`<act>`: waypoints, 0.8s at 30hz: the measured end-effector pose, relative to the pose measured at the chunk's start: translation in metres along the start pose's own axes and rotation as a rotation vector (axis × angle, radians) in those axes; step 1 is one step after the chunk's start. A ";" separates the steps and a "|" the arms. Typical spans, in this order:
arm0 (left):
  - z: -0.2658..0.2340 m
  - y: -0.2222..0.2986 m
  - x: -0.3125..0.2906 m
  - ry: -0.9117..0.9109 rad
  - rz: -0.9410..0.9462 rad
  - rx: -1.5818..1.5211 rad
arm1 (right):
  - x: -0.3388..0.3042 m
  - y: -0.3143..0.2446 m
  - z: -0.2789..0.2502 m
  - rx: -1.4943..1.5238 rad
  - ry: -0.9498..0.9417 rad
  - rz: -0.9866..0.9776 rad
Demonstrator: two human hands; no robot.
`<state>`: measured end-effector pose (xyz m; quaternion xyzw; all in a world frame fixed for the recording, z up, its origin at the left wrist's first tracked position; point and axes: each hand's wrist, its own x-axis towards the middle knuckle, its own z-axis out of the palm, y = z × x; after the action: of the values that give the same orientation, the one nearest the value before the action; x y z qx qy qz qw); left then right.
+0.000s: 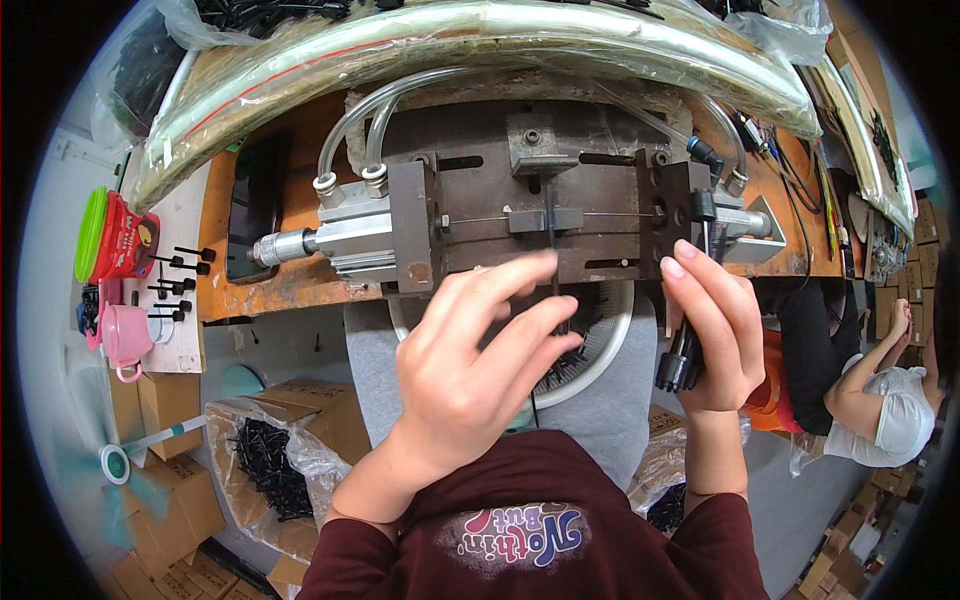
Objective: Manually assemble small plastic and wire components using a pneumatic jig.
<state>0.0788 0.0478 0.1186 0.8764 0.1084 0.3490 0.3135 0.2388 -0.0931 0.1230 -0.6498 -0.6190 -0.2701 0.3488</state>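
My left hand [462, 350] is at the front edge of a dark metal fixture [470, 255], its fingers apart and slightly blurred. Close to its fingertips, a thin black rod [550, 215] runs over the small block at the fixture's centre; whether the fingers touch it is unclear. On the right, my right hand [722, 325] is closed around several slim black rods [682, 362] with round ribbed ends. One dark cap [704, 206] sticks up above its fingertips. Part of the bundle is hidden by the palm.
Air cylinders [355, 235] with clear hoses flank the fixture. A white basket [622, 340] of black pieces sits between my knees. Plastic-wrapped stock [480, 30] lies behind. A phone [255, 215] and pink cup [127, 330] are left; another person [880, 415] sits right.
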 end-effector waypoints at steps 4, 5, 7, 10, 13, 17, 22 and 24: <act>0.014 -0.011 0.002 -0.037 0.094 0.242 | -0.007 -0.003 -0.002 0.039 0.003 0.010; 0.014 -0.010 0.003 -0.045 0.095 0.267 | -0.009 -0.002 -0.002 0.061 0.001 0.013; 0.013 -0.008 0.007 -0.065 0.087 0.305 | -0.014 0.002 -0.001 0.110 0.030 0.002; 0.010 -0.006 0.012 -0.088 0.066 0.333 | -0.010 -0.002 -0.004 0.119 0.007 0.016; 0.009 -0.007 0.012 -0.099 0.053 0.302 | -0.009 -0.004 -0.006 0.062 -0.008 0.018; -0.001 0.001 0.012 -0.133 -0.101 -0.186 | -0.009 -0.005 -0.008 -0.045 -0.039 -0.054; -0.012 0.008 0.002 -0.162 0.073 -0.412 | -0.006 -0.013 -0.001 -0.069 -0.023 -0.194; -0.014 0.015 0.001 -0.120 0.027 -0.339 | -0.002 -0.012 -0.002 -0.039 -0.036 -0.165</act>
<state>0.0689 0.0434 0.1361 0.8316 0.0174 0.3134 0.4581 0.2265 -0.0960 0.1243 -0.6080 -0.6712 -0.2981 0.3016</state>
